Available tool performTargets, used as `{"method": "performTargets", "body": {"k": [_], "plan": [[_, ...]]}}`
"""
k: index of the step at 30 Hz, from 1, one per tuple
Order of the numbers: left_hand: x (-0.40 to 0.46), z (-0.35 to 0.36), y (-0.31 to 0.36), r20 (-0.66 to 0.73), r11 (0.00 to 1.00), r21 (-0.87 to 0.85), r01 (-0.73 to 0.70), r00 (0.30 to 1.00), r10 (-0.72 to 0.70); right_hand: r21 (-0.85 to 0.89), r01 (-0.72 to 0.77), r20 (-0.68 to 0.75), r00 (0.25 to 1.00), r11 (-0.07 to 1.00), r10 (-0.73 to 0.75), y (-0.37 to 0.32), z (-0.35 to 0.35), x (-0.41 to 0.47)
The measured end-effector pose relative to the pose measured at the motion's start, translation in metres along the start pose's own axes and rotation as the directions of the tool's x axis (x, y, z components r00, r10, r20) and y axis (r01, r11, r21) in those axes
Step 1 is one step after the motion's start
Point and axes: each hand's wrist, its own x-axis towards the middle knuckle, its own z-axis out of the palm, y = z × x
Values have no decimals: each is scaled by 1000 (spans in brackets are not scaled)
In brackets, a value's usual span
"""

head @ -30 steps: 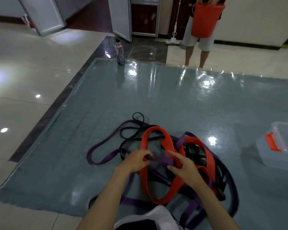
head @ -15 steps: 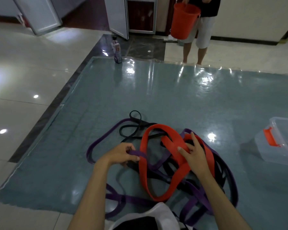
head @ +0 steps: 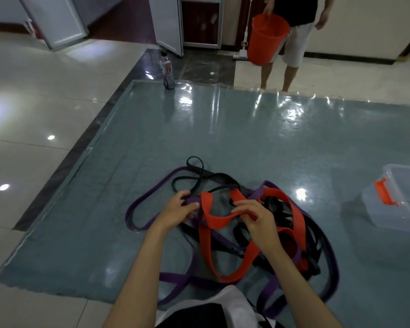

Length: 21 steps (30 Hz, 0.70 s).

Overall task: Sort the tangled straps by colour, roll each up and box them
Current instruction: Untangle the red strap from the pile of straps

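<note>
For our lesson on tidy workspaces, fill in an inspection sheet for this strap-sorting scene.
Surface: glossy blue-grey floor mat on pale tiles.
Job's things: red strap, purple strap and black strap tangled together; clear plastic box with an orange latch, at right.
Clutter: bottle at the mat's far edge.
Grippers: left hand grips the purple strap; right hand pinches the red strap.
Cables: nothing seen.
Surroundings: a standing person holding an orange bucket; mop behind.

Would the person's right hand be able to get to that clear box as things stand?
Probably yes. The clear box sits open on the mat off to the right with nothing between it and the right hand. But that hand now grips the red strap, so it would carry that along.
</note>
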Motion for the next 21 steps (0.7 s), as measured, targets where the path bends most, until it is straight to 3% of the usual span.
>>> {"method": "performTargets", "body": {"k": [2, 6, 9, 12, 15, 19, 21], "plan": [[-3, 4, 0, 47, 998, -13, -64, 997, 65, -31, 16, -3, 1000, 999, -16, -2, 7, 0], [-4, 6, 2, 242, 962, 149, -228, 952, 188, -14, -44, -3, 999, 999, 44, -9, 14, 5], [0, 13, 1, 205, 936, 258, -241, 960, 190, -54, 31, 49, 998, 998, -29, -15, 14, 13], [6, 19, -3, 82, 967, 169, -192, 980, 180, -147, 141, 170, 979, 979, -115, -18, 11, 21], [8, 15, -4, 10, 964, 134, -232, 973, 232, -297, 219, 218, 963, 930, -157, -19, 11, 27], [9, 0, -3, 200, 863, 266, -430, 900, 387, -426, 262, 249, 954, 866, -166, -22, 11, 35], [9, -1, -6, 221, 818, 336, -467, 883, 414, -458, 287, 267, 947, 841, -177, -24, 12, 41]]}}
